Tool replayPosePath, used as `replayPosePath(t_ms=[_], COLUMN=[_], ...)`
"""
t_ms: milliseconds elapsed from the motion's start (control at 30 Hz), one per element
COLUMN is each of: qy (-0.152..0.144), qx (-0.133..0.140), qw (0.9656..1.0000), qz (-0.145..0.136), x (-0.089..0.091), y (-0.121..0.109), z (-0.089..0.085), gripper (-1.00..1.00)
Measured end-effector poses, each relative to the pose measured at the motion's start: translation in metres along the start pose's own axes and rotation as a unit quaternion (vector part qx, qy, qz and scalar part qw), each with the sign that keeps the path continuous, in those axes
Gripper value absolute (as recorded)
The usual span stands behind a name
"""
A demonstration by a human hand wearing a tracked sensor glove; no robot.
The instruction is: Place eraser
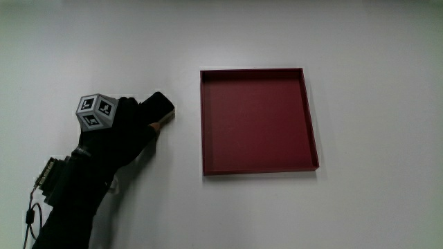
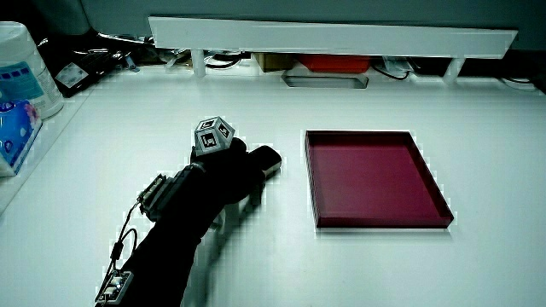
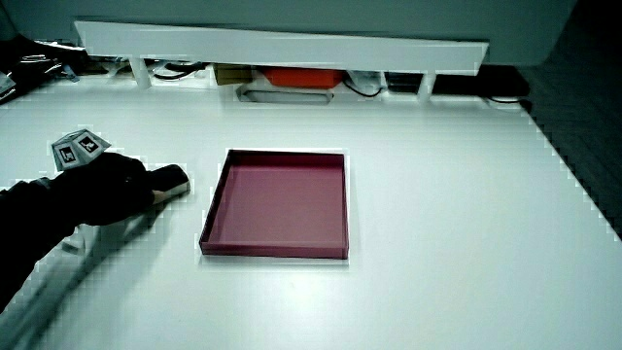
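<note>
A dark, black-looking eraser (image 1: 159,105) sticks out from the fingers of the gloved hand (image 1: 142,121), which is shut on it. The hand with its patterned cube (image 1: 95,112) is beside the dark red square tray (image 1: 256,121), a short gap away from the tray's rim. Both side views show the same: the eraser (image 2: 267,158) (image 3: 171,177) in the hand (image 2: 230,166) (image 3: 117,185), beside the tray (image 2: 375,175) (image 3: 277,199). Nothing lies in the tray. I cannot tell whether the eraser touches the table.
A low white partition (image 2: 333,34) runs along the table's edge farthest from the person, with a red object (image 2: 337,62) and a grey holder (image 2: 326,80) under it. A white tub (image 2: 21,68) stands at a table edge. The forearm carries a cabled device (image 2: 153,192).
</note>
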Motion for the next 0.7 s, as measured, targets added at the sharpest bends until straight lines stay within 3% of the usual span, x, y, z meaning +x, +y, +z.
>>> replayPosePath(t_ms=[233, 433, 500, 533, 567, 600, 633, 667, 700], qy=[-0.022, -0.02, -0.019, -0.03, -0.034, -0.028, -0.028, -0.029, -0.02], qx=[-0.001, -0.009, -0.003, -0.021, -0.016, -0.028, -0.014, 0.002, -0.009], qw=[0.9998, 0.9997, 0.9998, 0.9988, 0.9982, 0.9966, 0.9987, 0.997, 0.9976], qz=[-0.001, 0.01, -0.004, -0.033, -0.048, -0.072, -0.041, -0.072, -0.066], x=[-0.004, -0.016, -0.005, -0.012, -0.012, -0.01, 0.009, 0.009, 0.018], y=[-0.004, -0.014, -0.03, -0.031, -0.037, -0.042, -0.061, -0.065, -0.076], z=[-0.003, -0.004, 0.008, 0.002, 0.004, 0.003, 0.02, 0.019, 0.026], gripper=[-0.43, -0.71, -0.81, -0.86, -0.9, -0.95, -1.0, -1.0, -1.0])
